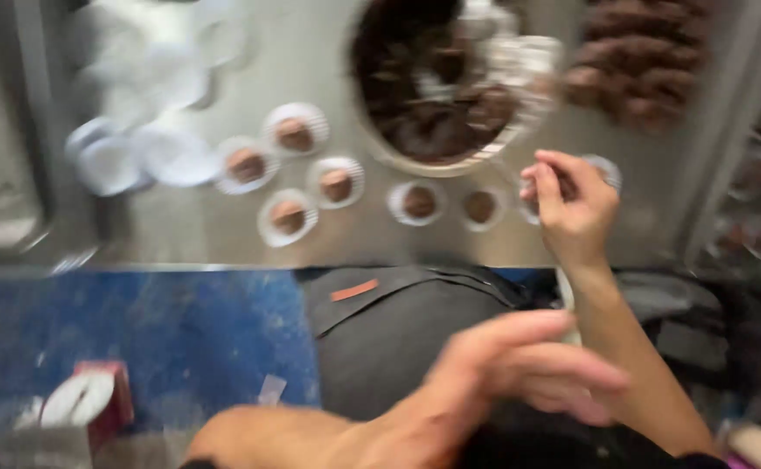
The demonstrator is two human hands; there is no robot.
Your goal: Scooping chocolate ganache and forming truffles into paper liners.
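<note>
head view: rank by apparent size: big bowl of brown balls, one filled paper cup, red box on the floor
1. Bowl, clearly largest.
2. Red box, but it sits nearer the camera and is blurred, so its rank is unsure.
3. Filled paper cup, smallest.

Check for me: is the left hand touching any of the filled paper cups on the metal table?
No, the left hand is low in the view over the dark apron, apart from the filled paper cups on the metal table.

One package is showing: a small red carton (94,401) with a white top, sitting at the lower left of the frame on the blue floor. It is appearing boxy and blurred. No labels, signs or screens are showing elsewhere.
</note>
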